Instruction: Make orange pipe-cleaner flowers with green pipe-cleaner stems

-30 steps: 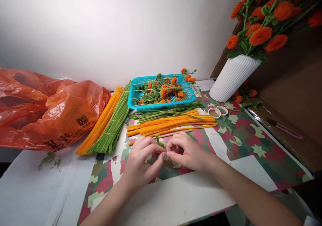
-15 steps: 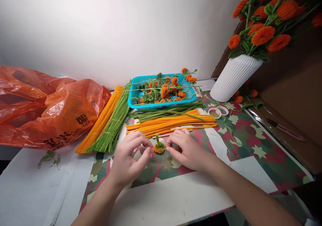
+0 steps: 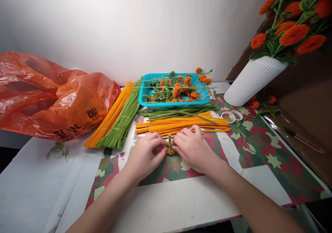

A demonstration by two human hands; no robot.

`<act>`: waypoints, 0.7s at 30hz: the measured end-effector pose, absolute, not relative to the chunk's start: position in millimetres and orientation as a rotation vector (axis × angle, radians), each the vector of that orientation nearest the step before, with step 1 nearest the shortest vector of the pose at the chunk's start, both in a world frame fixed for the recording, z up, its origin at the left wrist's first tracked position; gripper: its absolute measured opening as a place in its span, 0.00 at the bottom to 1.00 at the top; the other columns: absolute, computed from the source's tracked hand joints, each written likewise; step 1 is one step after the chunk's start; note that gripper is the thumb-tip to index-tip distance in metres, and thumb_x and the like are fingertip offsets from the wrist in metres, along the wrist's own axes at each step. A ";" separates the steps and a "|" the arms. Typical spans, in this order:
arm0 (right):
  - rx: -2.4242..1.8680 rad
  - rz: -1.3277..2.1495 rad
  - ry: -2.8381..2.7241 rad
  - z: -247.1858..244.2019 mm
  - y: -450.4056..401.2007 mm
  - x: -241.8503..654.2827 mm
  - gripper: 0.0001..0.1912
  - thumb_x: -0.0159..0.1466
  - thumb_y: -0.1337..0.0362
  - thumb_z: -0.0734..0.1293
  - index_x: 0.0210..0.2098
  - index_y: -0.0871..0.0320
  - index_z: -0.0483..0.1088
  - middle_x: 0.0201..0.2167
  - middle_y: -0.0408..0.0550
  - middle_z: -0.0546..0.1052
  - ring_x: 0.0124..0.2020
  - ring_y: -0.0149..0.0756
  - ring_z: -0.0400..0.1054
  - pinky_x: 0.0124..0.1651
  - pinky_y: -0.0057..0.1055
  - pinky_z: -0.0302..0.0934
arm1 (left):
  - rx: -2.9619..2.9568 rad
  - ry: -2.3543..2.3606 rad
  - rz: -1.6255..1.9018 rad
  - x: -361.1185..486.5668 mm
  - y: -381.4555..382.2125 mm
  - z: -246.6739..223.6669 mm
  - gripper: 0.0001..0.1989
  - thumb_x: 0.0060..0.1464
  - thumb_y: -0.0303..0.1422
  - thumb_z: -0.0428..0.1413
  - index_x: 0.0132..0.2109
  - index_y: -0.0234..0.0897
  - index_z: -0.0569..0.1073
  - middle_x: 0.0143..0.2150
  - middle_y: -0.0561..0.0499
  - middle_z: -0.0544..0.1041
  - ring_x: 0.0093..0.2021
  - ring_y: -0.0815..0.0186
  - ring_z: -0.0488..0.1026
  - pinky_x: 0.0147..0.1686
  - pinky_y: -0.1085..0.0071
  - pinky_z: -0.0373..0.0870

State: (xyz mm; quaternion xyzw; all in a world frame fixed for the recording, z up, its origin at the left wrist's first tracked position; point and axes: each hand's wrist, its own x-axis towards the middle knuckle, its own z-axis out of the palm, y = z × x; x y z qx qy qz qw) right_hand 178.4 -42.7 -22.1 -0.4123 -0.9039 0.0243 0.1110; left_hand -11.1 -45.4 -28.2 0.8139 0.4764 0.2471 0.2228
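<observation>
Left hand has moved in over the last half second, so its fingertips are now right up at the flower; right hand has closed in too, and the whole view has shifted a bit.

Far left of the desk there's a crinkly, shiny orange plastic bag with dark printing. Beside it, slanting toward the desk's front edge, lie an orange bundle and a green bundle, both long, thin and fuzzy.

Then the left hand: thumb and index nearly together at the flower's left side, can't tell if they're really pinching it. The flower sits mid-desk, nearer the front edge: small fuzzy orange head low down, stubby green stem standing up. Behind it are loose orange stems, then a blue plastic basket with holes, full of coiled orange blooms. Right hand's fingers are curled in at the flower's right side, grip hidden.

Further right: two tape rolls, then a ribbed white vase toward the back right corner, tilted-looking, stuffed with puffy orange flowers.
</observation>
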 end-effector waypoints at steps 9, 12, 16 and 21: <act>-1.234 0.089 -2.707 -18.3 -42.2 178.0 0.07 0.67 0.66 0.59 0.33 0.59 0.66 0.32 0.48 0.75 0.37 0.38 0.61 0.43 0.40 0.43 | 2.195 1.319 0.689 -8.2 -47.7 -30.6 0.05 0.53 0.27 0.53 0.33 0.38 0.74 0.30 0.52 0.72 0.32 0.66 0.69 0.31 0.70 0.64; -1.248 0.114 -2.702 -17.6 -41.5 177.5 0.07 0.67 0.66 0.58 0.33 0.59 0.66 0.33 0.48 0.75 0.37 0.38 0.61 0.43 0.39 0.43 | 2.198 1.308 0.674 -8.0 -48.8 -30.8 0.04 0.52 0.26 0.54 0.34 0.38 0.73 0.31 0.52 0.72 0.34 0.65 0.69 0.33 0.70 0.64; -1.245 0.130 -2.693 -17.1 -41.4 176.9 0.08 0.66 0.66 0.58 0.32 0.59 0.65 0.31 0.47 0.75 0.36 0.37 0.61 0.43 0.39 0.43 | 2.223 1.296 0.668 -8.0 -50.1 -29.1 0.03 0.50 0.26 0.55 0.33 0.38 0.72 0.30 0.52 0.71 0.33 0.65 0.68 0.31 0.71 0.63; -1.234 0.131 -2.679 -17.9 -42.0 176.4 0.07 0.66 0.66 0.59 0.31 0.59 0.65 0.30 0.46 0.74 0.36 0.36 0.61 0.42 0.38 0.43 | 2.201 1.297 0.639 -6.6 -50.6 -28.2 0.03 0.51 0.32 0.57 0.31 0.38 0.71 0.29 0.53 0.69 0.30 0.65 0.66 0.29 0.71 0.61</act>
